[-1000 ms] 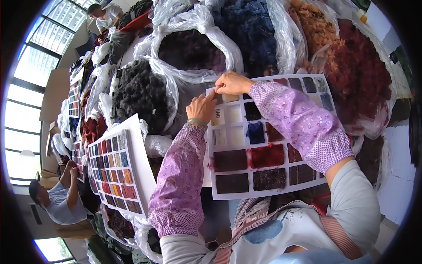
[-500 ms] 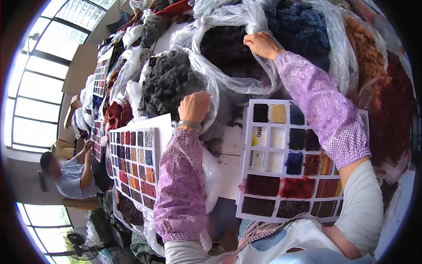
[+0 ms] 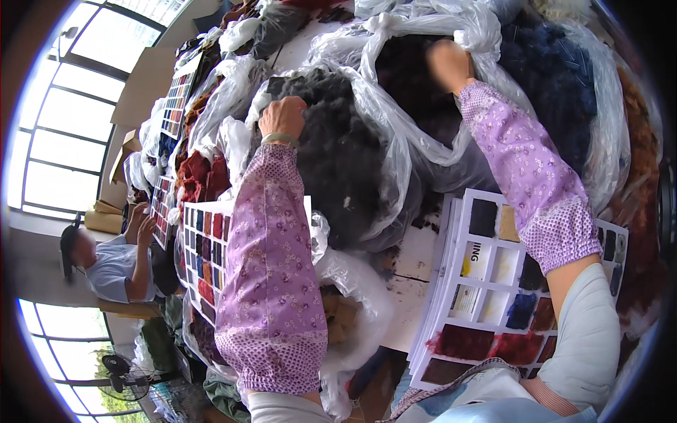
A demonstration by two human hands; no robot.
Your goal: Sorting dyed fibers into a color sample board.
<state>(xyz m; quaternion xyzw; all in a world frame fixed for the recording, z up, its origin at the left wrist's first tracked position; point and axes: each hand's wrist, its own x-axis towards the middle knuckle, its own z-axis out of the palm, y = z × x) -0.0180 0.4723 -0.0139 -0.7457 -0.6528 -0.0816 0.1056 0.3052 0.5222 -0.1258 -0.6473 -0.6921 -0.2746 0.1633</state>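
Note:
My left hand (image 3: 283,118) is closed at the far left edge of a heap of charcoal-grey loose fibre (image 3: 342,158), which sits in a clear plastic bag. What its fingers hold, if anything, is hidden. Smeared by motion, my right hand (image 3: 450,67) hovers over a bag of black fibre (image 3: 405,70), near the bunched plastic rim (image 3: 483,35). Below my right forearm lies a white sample board (image 3: 455,314), its square windows filled with fibre swatches in black, tan, blue and red. Another swatch board (image 3: 204,243) stands partly behind my left sleeve.
Blue fibre (image 3: 546,84) in a bag lies to the right, with rust-orange fibre (image 3: 638,141) beyond. Dark red fibre (image 3: 201,176) sits at left among crumpled plastic. A person (image 3: 120,264) works at the far left beside another swatch board (image 3: 162,208). A fan (image 3: 120,370) stands lower left.
My left hand has moved forward and left across the grey fibre. My right hand stays over the black fibre but is now blurred. The view has shifted, so the bags and boards appear farther right.

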